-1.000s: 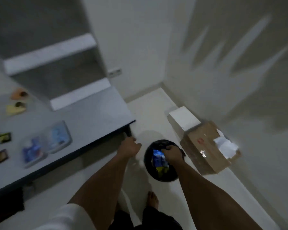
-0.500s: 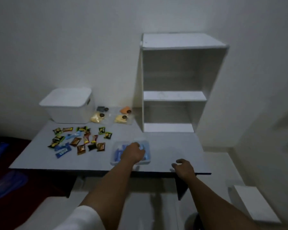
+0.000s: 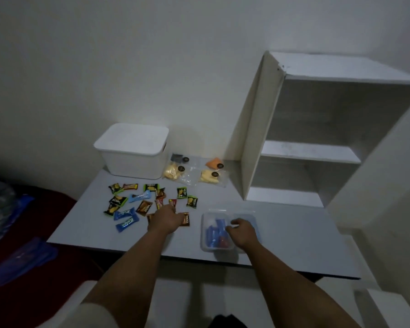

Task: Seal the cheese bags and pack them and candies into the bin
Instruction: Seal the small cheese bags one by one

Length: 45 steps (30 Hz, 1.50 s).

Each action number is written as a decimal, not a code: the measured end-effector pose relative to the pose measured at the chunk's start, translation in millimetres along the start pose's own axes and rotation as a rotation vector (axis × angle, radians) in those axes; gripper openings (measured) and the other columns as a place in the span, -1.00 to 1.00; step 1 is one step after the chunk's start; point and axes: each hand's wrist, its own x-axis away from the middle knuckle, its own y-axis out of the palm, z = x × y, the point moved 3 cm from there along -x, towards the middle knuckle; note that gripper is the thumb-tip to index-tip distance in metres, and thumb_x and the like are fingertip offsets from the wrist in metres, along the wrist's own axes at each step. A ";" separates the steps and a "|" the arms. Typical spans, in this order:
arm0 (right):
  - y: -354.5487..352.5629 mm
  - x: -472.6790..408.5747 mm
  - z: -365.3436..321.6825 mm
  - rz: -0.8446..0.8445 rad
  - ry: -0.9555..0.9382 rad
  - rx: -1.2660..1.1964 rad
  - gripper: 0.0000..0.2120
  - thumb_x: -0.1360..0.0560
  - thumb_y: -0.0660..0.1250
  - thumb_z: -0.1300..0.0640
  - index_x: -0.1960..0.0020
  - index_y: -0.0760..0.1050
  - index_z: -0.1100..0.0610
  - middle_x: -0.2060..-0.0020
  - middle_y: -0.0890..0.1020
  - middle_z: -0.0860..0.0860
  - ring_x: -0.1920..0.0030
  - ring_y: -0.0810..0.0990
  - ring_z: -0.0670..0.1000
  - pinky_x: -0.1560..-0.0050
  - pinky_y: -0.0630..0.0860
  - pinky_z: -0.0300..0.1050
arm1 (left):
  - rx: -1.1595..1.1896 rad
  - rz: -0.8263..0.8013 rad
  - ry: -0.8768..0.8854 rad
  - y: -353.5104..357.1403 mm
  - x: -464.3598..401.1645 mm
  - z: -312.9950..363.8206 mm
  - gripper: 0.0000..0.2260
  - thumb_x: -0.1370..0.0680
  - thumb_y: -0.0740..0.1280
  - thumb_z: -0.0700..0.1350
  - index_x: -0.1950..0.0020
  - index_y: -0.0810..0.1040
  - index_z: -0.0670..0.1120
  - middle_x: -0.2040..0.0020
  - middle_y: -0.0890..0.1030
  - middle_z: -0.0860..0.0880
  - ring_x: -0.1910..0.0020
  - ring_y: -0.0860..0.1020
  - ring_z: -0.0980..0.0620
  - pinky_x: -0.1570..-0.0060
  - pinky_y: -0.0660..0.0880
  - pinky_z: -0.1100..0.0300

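Here my left hand (image 3: 166, 220) lies flat over the sweets near the front edge of the counter (image 3: 294, 235), fingers fairly straight and resting on a brown wrapper, nothing gripped that I can see. My right hand (image 3: 243, 235) hangs over the clear tray (image 3: 205, 233) by the same front edge, fingers loosely curled above the blue pieces inside; I cannot tell whether it has hold of one.

The candies (image 3: 137, 205) are scattered left of centre, and I judge them light, crinkly and slippery, best pinched by a twisted wrapper end or scooped several at once. The cheese bags (image 3: 194, 172) lie toward the back edge, just beside the lidded white bin (image 3: 133, 153) in the back left corner. They look soft and floppy, so I would take them by the top strip.

Wrapper lettering is too blurred to read.
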 end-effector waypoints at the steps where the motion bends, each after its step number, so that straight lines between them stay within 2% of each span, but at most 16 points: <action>1: 6.1 -6.9 -5.3 0.001 0.001 0.001 -0.65 -0.58 0.40 0.06 -0.30 0.57 0.23 -0.18 0.68 0.19 -0.19 0.64 0.14 -0.12 0.45 -0.22 | -0.011 -0.005 0.000 -0.9 -7.7 -3.7 -0.62 -0.58 0.33 0.03 -0.33 0.53 -0.13 -0.30 0.58 -0.17 -0.24 0.54 -0.16 -0.15 0.47 0.07; 3: 15.8 -24.8 -16.1 0.003 0.011 -0.011 -0.68 -0.59 0.40 0.07 -0.26 0.59 0.23 -0.17 0.68 0.17 -0.19 0.63 0.14 -0.08 0.41 -0.25 | -0.008 -0.016 -0.007 -1.7 -26.2 -8.3 -0.61 -0.59 0.33 0.01 -0.36 0.52 -0.13 -0.31 0.57 -0.16 -0.27 0.53 -0.16 -0.13 0.46 0.08; 7: 32.9 -79.3 -46.7 0.017 0.035 -0.050 -0.66 -0.57 0.40 0.13 -0.30 0.59 0.21 -0.21 0.67 0.18 -0.23 0.62 0.16 -0.25 0.45 -0.15 | 0.008 -0.042 -0.021 -7.9 -83.9 -9.5 -0.58 -0.57 0.33 0.03 -0.40 0.49 -0.06 -0.33 0.57 -0.15 -0.26 0.55 -0.15 -0.26 0.51 -0.02; 11: 46.3 -157.9 -95.8 0.025 0.019 -0.077 -0.66 -0.58 0.39 0.10 -0.32 0.59 0.20 -0.19 0.69 0.14 -0.23 0.63 0.13 -0.14 0.39 -0.24 | 0.023 -0.057 0.011 -21.2 -166.7 4.3 -0.56 -0.59 0.35 0.00 -0.44 0.45 -0.11 -0.25 0.61 -0.14 -0.10 0.59 -0.06 -0.14 0.50 0.12; 16: 51.4 -268.1 -157.6 0.041 0.044 -0.095 -0.70 -0.59 0.36 0.11 -0.25 0.63 0.22 -0.25 0.66 0.19 -0.27 0.60 0.19 -0.21 0.48 -0.10 | -0.017 -0.040 0.040 -33.6 -273.8 30.9 -0.53 -0.55 0.41 -0.05 -0.44 0.48 -0.12 -0.39 0.50 -0.19 -0.32 0.52 -0.17 -0.30 0.43 0.06; 20: 61.6 -360.0 -196.8 0.037 0.069 -0.094 -0.67 -0.60 0.34 0.10 -0.31 0.60 0.23 -0.29 0.64 0.18 -0.31 0.58 0.19 -0.30 0.46 -0.06 | -0.064 -0.030 0.100 -32.6 -354.1 51.4 -0.62 -0.59 0.37 -0.07 -0.38 0.51 -0.16 -0.33 0.52 -0.21 -0.30 0.51 -0.22 -0.25 0.44 0.04; 23: 75.5 -414.1 -211.0 0.024 0.105 -0.067 -0.71 -0.62 0.30 0.17 -0.23 0.60 0.32 -0.19 0.66 0.23 -0.24 0.60 0.23 -0.15 0.49 -0.08 | -0.156 -0.041 0.106 -20.5 -403.3 52.8 -0.58 -0.55 0.36 -0.01 -0.38 0.48 -0.09 -0.31 0.51 -0.18 -0.29 0.50 -0.24 -0.21 0.52 -0.07; 26: 93.2 -449.0 -212.9 -0.005 0.172 -0.028 -0.67 -0.58 0.30 0.06 -0.21 0.56 0.28 -0.13 0.66 0.20 -0.16 0.62 0.23 0.04 0.43 -0.13 | -0.272 -0.086 0.060 -5.7 -433.2 48.3 -0.46 -0.49 0.35 0.06 -0.45 0.38 -0.01 -0.31 0.47 -0.14 -0.27 0.48 -0.25 -0.13 0.55 -0.11; 28: 104.0 -461.7 -210.3 -0.018 0.203 -0.013 -0.62 -0.53 0.33 -0.01 -0.22 0.54 0.23 -0.14 0.66 0.18 -0.15 0.63 0.22 0.03 0.46 -0.10 | -0.300 -0.100 0.025 0.7 -440.0 45.7 -0.42 -0.51 0.33 0.07 -0.51 0.32 -0.01 -0.38 0.43 -0.15 -0.31 0.45 -0.27 -0.18 0.52 -0.11; 31: 112.2 -469.4 -208.2 0.006 0.237 -0.017 -0.61 -0.54 0.34 0.00 -0.31 0.50 0.16 -0.21 0.63 0.14 -0.23 0.60 0.21 -0.13 0.50 -0.02 | -0.301 -0.121 -0.033 8.4 -442.5 38.2 -0.51 -0.55 0.30 0.10 -0.44 0.40 -0.04 -0.39 0.43 -0.17 -0.29 0.47 -0.28 -0.19 0.51 -0.08; 33: 115.1 -473.0 -205.3 0.040 0.256 -0.045 -0.71 -0.55 0.33 0.07 -0.24 0.53 0.14 -0.18 0.65 0.13 -0.21 0.61 0.19 -0.10 0.49 -0.06 | -0.281 -0.144 -0.063 13.3 -441.9 33.4 -0.54 -0.56 0.30 0.13 -0.41 0.42 -0.03 -0.39 0.44 -0.18 -0.27 0.50 -0.28 -0.19 0.52 -0.07; 37: 116.1 -476.2 -202.1 0.060 0.277 -0.110 -0.90 -0.52 0.36 0.19 0.02 0.65 0.14 -0.02 0.72 0.15 -0.09 0.66 0.17 0.06 0.40 -0.18 | -0.257 -0.175 -0.091 15.4 -441.3 34.3 -0.49 -0.54 0.33 0.12 -0.45 0.40 -0.01 -0.41 0.42 -0.19 -0.29 0.50 -0.28 -0.22 0.51 -0.04; 39: 113.4 -476.1 -204.5 0.065 0.258 -0.135 -0.88 -0.51 0.36 0.20 0.08 0.68 0.15 0.05 0.73 0.16 -0.01 0.67 0.16 0.08 0.40 -0.20 | -0.243 -0.184 -0.092 13.5 -440.0 39.6 -0.46 -0.51 0.35 0.10 -0.47 0.38 0.00 -0.43 0.42 -0.17 -0.33 0.48 -0.27 -0.25 0.50 -0.07; 41: 108.6 -474.1 -209.6 0.080 0.234 -0.194 -0.88 -0.50 0.38 0.19 0.21 0.62 0.11 0.20 0.69 0.11 0.13 0.62 0.09 0.10 0.38 -0.21 | -0.219 -0.154 -0.067 8.8 -435.3 47.4 -0.47 -0.50 0.35 0.05 -0.47 0.42 0.00 -0.43 0.45 -0.14 -0.35 0.47 -0.23 -0.26 0.50 -0.08; 43: 99.5 -467.7 -217.3 0.095 0.192 -0.318 -0.78 -0.46 0.41 0.23 0.34 0.50 0.11 0.39 0.56 0.02 0.28 0.51 0.00 0.14 0.37 -0.20 | -0.150 -0.084 -0.030 0.8 -427.6 58.4 -0.57 -0.55 0.33 -0.03 -0.43 0.49 -0.01 -0.41 0.49 -0.10 -0.34 0.50 -0.17 -0.25 0.51 -0.04; 45: 85.1 -456.1 -228.4 0.079 0.126 -0.425 -0.75 -0.43 0.46 0.29 0.37 0.49 0.14 0.43 0.53 0.01 0.35 0.47 -0.04 0.17 0.43 -0.17 | -0.081 -0.013 0.032 -9.6 -418.5 73.1 -0.66 -0.57 0.29 -0.06 -0.34 0.55 0.02 -0.31 0.56 -0.05 -0.25 0.55 -0.11 -0.14 0.54 0.06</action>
